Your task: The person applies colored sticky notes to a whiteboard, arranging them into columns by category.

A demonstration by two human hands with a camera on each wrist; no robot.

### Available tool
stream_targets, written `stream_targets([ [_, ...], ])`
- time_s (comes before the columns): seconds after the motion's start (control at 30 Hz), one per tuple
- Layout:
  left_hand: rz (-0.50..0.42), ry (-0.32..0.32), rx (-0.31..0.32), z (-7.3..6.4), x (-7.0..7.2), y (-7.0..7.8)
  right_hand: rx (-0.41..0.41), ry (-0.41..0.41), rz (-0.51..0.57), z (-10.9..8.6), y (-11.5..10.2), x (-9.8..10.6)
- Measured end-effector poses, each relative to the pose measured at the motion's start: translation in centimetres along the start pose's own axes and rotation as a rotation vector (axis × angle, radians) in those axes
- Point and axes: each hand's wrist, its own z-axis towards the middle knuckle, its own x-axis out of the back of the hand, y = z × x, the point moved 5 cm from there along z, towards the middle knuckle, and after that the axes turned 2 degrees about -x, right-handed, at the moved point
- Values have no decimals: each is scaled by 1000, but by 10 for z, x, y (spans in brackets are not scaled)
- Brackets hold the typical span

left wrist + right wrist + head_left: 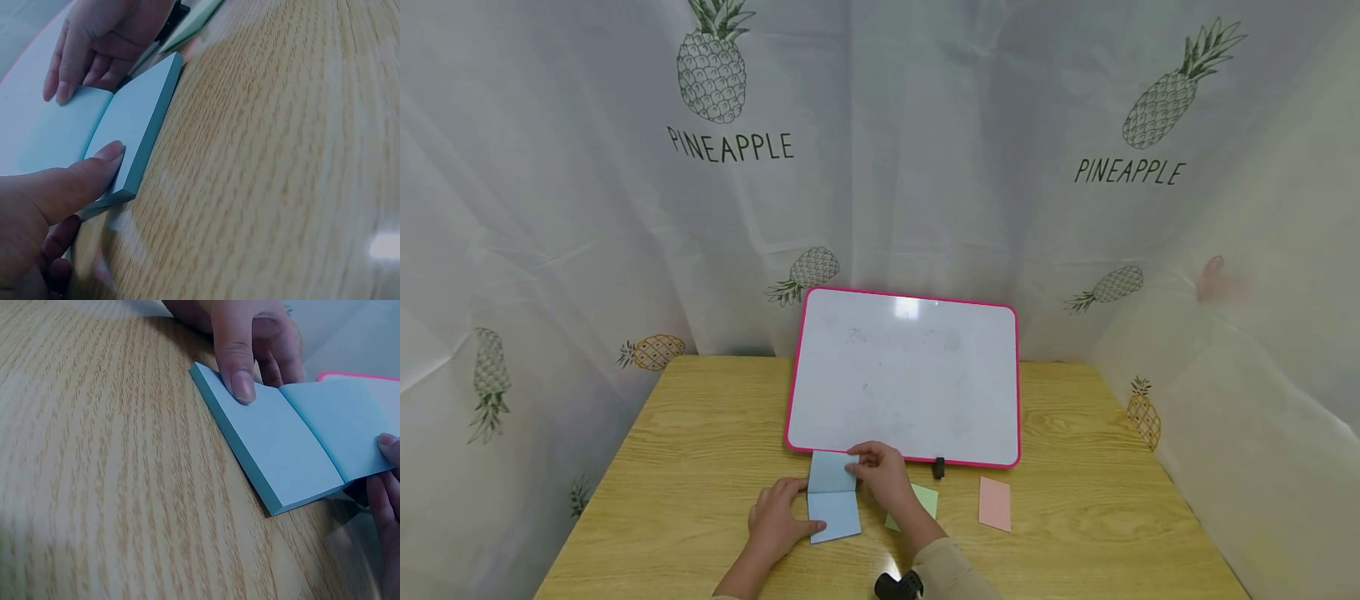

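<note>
A pad of blue sticky notes [837, 518] lies near the table's front, its top sheet [831, 472] folded back toward the whiteboard with a crease between. My left hand [775, 521] holds the pad at its left side; in the left wrist view the thumb [94, 172] lies on the pad's face, the other fingers lower at the edge. With my right hand [886, 477] I pinch the raised sheet at its far right corner. The right wrist view shows the right thumb [389, 440] above the sheet and fingers beneath it. The thick side of the pad [231, 437] faces the front.
Behind the pad, a whiteboard [902, 383] with a pink frame leans back on the wooden table [700, 433]. A small black object [939, 468] sits at its lower edge. Green notes [927, 499], partly hidden by my right arm, and pink notes [995, 504] lie to the right.
</note>
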Motion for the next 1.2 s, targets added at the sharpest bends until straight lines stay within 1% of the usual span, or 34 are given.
stream_targets([
  [0.07,-3,0,7,0,0,0,1,-1,10,-1,-2,1],
  [0.2,-4,0,11,0,1,0,20,0,23,-10,-21,2],
  [0.3,-9,-2,16,0,2,1,25,0,15,-16,-36,3],
  [0.43,-13,-4,20,-1,2,1,24,0,11,-19,-42,3],
  [0.7,1,-9,18,0,-1,0,18,12,15,-18,-43,6],
  [0.9,-5,1,13,0,-2,-1,0,32,53,-15,-40,7],
  [1.03,-9,6,12,1,-2,-2,4,28,74,-12,-39,7],
  [1.2,-13,12,11,1,-2,-3,13,21,72,-9,-40,8],
])
